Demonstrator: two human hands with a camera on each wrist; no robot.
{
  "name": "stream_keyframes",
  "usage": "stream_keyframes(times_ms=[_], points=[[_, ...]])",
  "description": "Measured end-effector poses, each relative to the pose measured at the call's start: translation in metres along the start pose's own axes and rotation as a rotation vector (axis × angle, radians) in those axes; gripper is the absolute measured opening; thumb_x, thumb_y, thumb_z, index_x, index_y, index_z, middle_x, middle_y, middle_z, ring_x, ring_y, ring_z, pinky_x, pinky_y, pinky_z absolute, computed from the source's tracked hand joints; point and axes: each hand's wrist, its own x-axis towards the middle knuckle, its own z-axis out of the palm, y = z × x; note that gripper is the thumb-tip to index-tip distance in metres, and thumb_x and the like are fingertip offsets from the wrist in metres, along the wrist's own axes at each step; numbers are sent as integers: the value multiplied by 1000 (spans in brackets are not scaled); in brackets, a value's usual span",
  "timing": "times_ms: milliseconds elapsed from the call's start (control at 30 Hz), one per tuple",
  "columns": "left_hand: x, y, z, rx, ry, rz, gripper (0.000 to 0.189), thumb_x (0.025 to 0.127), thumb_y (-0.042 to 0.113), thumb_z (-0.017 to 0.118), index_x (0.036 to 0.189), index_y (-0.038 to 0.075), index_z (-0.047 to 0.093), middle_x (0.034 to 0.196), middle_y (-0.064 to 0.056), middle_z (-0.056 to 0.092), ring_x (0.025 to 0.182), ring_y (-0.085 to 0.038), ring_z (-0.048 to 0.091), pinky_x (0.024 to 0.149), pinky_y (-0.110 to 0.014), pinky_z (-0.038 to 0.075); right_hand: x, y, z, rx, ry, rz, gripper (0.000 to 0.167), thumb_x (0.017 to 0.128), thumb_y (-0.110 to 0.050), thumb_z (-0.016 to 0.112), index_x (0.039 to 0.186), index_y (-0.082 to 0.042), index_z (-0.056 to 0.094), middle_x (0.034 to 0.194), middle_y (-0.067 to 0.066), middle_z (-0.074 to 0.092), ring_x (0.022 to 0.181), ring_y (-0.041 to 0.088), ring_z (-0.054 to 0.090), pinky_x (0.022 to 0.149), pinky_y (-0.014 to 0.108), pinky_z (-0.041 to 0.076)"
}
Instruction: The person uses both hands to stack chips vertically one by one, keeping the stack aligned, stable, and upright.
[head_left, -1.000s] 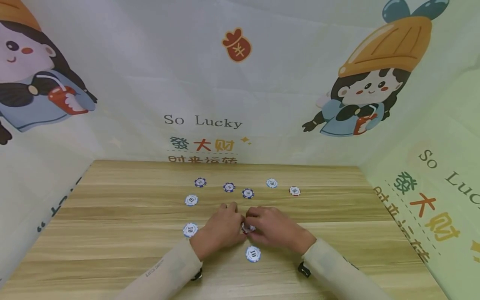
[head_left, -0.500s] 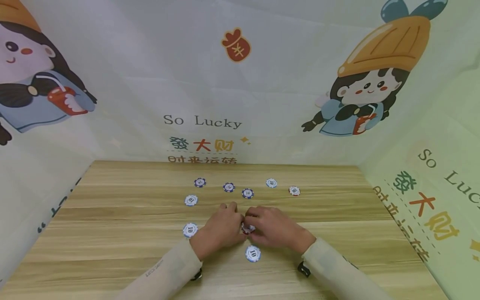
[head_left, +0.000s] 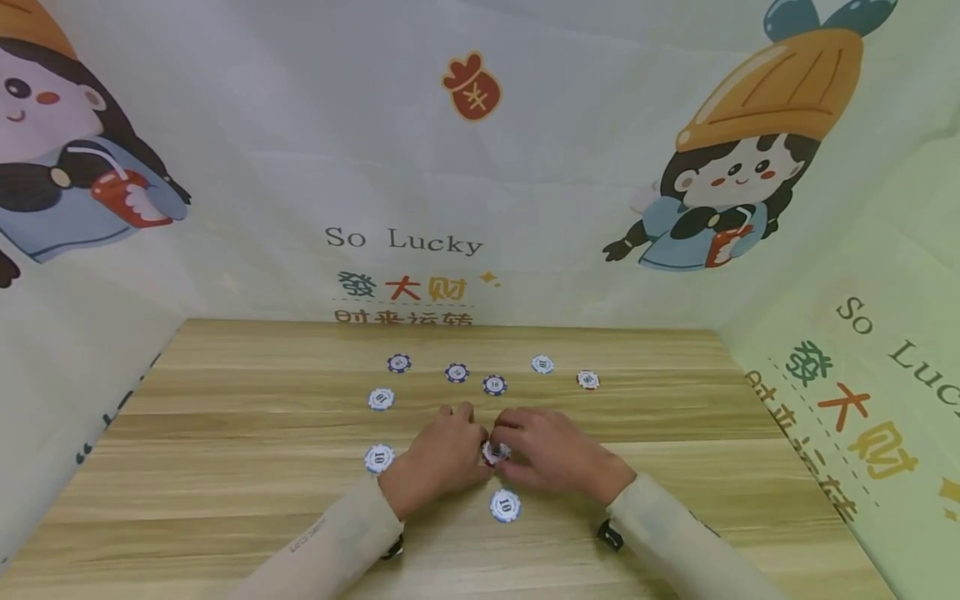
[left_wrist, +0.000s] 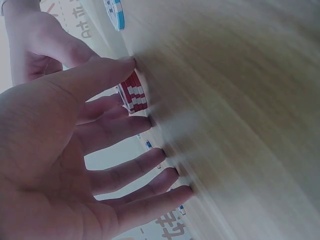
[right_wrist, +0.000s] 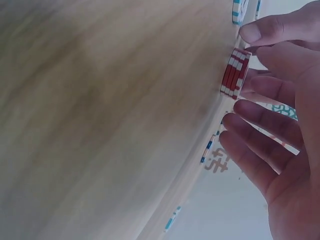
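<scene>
A short stack of red-and-white poker chips [head_left: 495, 453] stands on the wooden table between the two hands. In the left wrist view the stack [left_wrist: 133, 95] sits between the thumb and forefinger of my left hand [head_left: 438, 458], which grip its side; the other fingertips rest on the tabletop. My right hand [head_left: 551, 454] holds the stack from the opposite side, thumb near and fingers beyond. Its remaining fingers are spread in the right wrist view, where the stack's layered red edge [right_wrist: 235, 74] shows. Hands cover part of the stack in the head view.
A light-blue-edged chip [head_left: 505, 506] lies in front of the hands, and two more [head_left: 379, 458] [head_left: 381, 399] lie to the left. Behind are several dark-blue chips [head_left: 457, 372], another light-blue one [head_left: 542, 364] and a red-edged one [head_left: 588, 380]. Printed cloth [head_left: 555, 208] walls the table.
Both hands stay around the stack. The right fingers have shifted slightly, and a little more of the stack's top shows. The loose chips lie as before.
</scene>
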Motion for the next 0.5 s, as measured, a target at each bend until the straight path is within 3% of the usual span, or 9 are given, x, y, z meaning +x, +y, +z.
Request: stream_keyframes(times_ms=[233,500], points=[[1,-1,0,5,-3,0,40,91,38,88,110,3,83,109,-17,65,96,-34,63,79,-45,62,-5,6,-6,-46,23,-4,23,105,-27,71,120,-10,78,119,6,75,106,23,73,92,41,62],[0,0,1,-14,26,-4,39,89,34,89,110,3,82,110,-20,66,96,-37,65,81,-48,63,-11,19,-9,-47,42,29,21,103,-23,75,118,-8,79,115,7,76,106,24,73,94,42,62]])
